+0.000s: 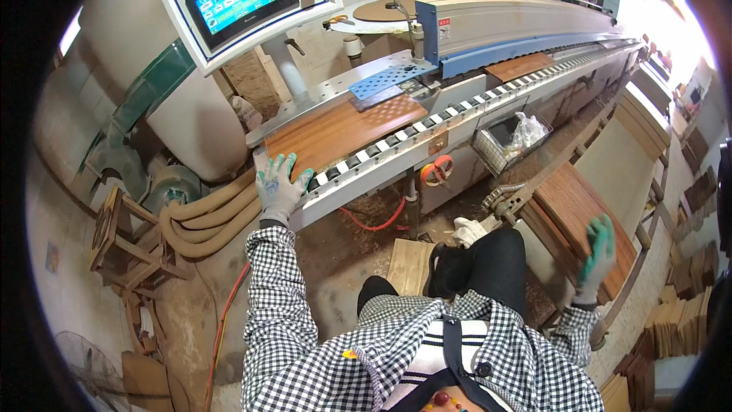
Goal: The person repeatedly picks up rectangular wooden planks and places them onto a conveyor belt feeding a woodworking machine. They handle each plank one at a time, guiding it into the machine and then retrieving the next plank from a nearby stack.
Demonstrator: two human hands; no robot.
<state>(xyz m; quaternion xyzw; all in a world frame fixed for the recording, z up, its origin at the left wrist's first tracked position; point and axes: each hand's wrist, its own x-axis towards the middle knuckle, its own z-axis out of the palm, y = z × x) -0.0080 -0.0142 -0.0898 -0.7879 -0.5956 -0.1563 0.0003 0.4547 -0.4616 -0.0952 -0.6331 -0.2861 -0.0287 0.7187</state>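
Note:
My left hand (pixel 279 186), in a grey and green work glove, lies with spread fingers on the near left end of a wood-grain board (pixel 337 129). That board lies flat on the infeed of an edge-banding machine (pixel 514 23), beside its roller track (pixel 394 138), its far end near a blue perforated guard (pixel 389 79). Farther along the machine lies another brown board (pixel 519 66). To the right, my right hand (pixel 597 257), gloved and slightly blurred, hovers over or beside a stack of wood-grain boards (pixel 577 212); whether it touches them I cannot tell.
A control panel (pixel 246 3) stands at the upper left. Ribbed hoses (pixel 206 223) curl beside a wooden frame (pixel 131 246). A wire basket (pixel 512 140) and orange-handled scissors (pixel 436 171) hang on the machine's side. A red hose (pixel 374 226) hangs below. Stacked panels (pixel 683 320) stand at far right.

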